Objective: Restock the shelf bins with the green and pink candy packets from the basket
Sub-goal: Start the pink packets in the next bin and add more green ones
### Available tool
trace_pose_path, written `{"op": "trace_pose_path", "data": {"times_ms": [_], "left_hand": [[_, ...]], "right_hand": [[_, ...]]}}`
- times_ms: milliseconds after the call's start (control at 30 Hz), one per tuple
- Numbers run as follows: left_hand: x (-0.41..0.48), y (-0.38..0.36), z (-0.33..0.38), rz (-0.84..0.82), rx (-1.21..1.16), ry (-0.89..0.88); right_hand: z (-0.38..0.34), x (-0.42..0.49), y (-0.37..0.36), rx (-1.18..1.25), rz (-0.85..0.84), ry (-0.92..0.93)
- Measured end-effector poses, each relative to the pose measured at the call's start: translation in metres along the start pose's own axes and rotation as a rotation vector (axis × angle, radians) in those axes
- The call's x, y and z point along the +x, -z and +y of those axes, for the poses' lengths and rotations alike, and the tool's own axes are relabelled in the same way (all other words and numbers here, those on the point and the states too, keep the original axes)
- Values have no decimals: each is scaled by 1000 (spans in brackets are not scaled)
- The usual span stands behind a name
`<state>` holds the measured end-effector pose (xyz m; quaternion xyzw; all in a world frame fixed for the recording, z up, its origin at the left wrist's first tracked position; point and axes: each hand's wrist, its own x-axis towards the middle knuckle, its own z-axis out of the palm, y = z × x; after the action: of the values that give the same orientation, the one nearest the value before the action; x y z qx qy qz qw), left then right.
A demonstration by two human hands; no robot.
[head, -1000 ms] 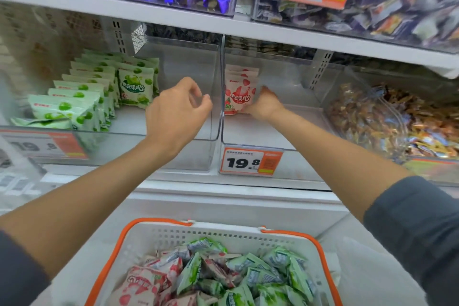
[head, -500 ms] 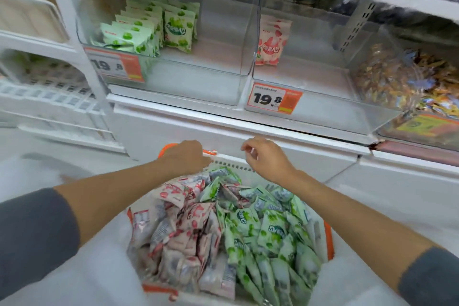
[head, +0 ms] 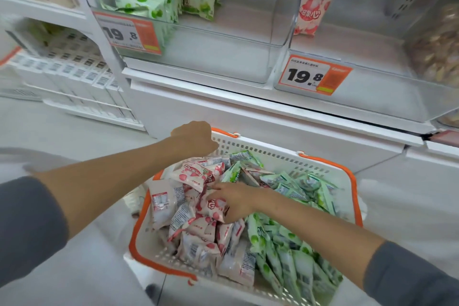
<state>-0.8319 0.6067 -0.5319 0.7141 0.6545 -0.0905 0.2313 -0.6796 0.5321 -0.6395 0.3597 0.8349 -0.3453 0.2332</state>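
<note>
**Desk:** What do we have here?

**Aisle:** We look down on a person mid-restock at a candy shelf. The right hand (head: 236, 202) is down in the basket (head: 273, 154), with fingers and thumb pinching one pink packet (head: 213, 206) on top of the heap. The left hand (head: 192, 140) sits curled at the basket's far left corner, over the orange handle (head: 224, 131). We cannot tell whether it grips the handle or only rests there, since the fingertips are hidden under the knuckles.

**Desk:** How far along do we call it?

**Aisle:** Early, by our reading. The basket is heaped, with pink packets (head: 198, 236) on its left side and green packets (head: 285, 256) on its right. Up on the shelf, the left bin (head: 211, 57) holds green stock (head: 159, 0) ranged along its left side, with bare floor beside it. The right bin (head: 372, 87) shows only a few upright pink bags (head: 310, 10) against its left wall. Both bins carry orange price tags (head: 313, 74) on their fronts.

**Desk:** So what do we say is left?

**Aisle:** Nearly all of it. The packet in the right hand has not yet left the basket, and we judge it bound for the right bin, well above and beyond. After that comes the rest of the pink heap, and then the green side, which looks untouched. The bin of mixed wrapped sweets (head: 437, 45) at the right edge plays no part.
</note>
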Motion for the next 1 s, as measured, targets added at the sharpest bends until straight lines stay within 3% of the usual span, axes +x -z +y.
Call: {"op": "trace_pose_path", "data": {"times_ms": [267,433,500,567,633,700,733,800,867,933,1000], "left_hand": [[-14,-1,18,-39,6,-125],[-20,13,36,-34,-44,-156],[-21,19,38,-7,-61,-190],[-23,22,41,-83,-143,-297],[-32,18,50,-261,-369,-427],[-35,5,60,-281,-591,-491],[-31,0,63,-183,-638,-494],[-28,3,68,-30,-701,-508],[-28,14,73,-79,-827,-593],[-33,22,83,-141,-885,-610],[-34,24,95,-61,-910,-546]], "right_hand": [[-8,-14,-13,-157,86,-71],[-3,-41,28,105,373,-124],[7,-65,52,330,503,-286],[12,-94,75,737,673,-424],[16,-119,90,1335,755,-415],[10,-137,102,1643,700,-349],[8,-141,106,1628,692,-358],[5,-142,114,1313,793,-454],[1,-144,119,976,947,-472],[-2,-145,116,922,1039,-367],[-7,-146,114,922,1168,-331]]}}
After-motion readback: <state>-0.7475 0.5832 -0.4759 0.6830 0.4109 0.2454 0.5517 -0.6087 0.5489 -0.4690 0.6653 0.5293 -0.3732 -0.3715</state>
